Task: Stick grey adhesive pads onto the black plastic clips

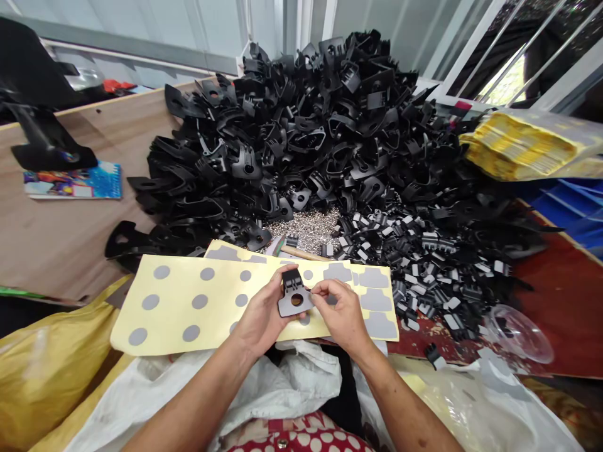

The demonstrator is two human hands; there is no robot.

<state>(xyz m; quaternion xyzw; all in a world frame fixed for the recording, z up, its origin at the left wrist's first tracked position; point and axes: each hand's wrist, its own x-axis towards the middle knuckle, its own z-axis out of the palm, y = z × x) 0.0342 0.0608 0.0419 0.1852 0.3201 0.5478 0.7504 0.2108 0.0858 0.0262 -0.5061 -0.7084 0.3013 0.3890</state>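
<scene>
My left hand [264,309] grips a black plastic clip part [292,279] with a hinge at its top, held above the sheet. A grey sticker [288,306] with a round hole covers its wide lower face. The thumb and forefinger of my right hand [340,309] are closed at the right edge of this face. Whether they pinch the sticker or the plastic beneath is hard to make out. Under both hands lies a pale yellow backing sheet [174,320] bearing grey round stickers [199,301] and larger grey shaped stickers [375,300].
Behind the sheet rises a big heap of black plastic parts [301,138]. Small metal pieces [306,231] and a hammer [304,253] lie before it. Small grey-padded clips [424,270] spread rightward, near a clear plastic bowl [518,333]. A stack of yellow sheets [522,147] stands at right.
</scene>
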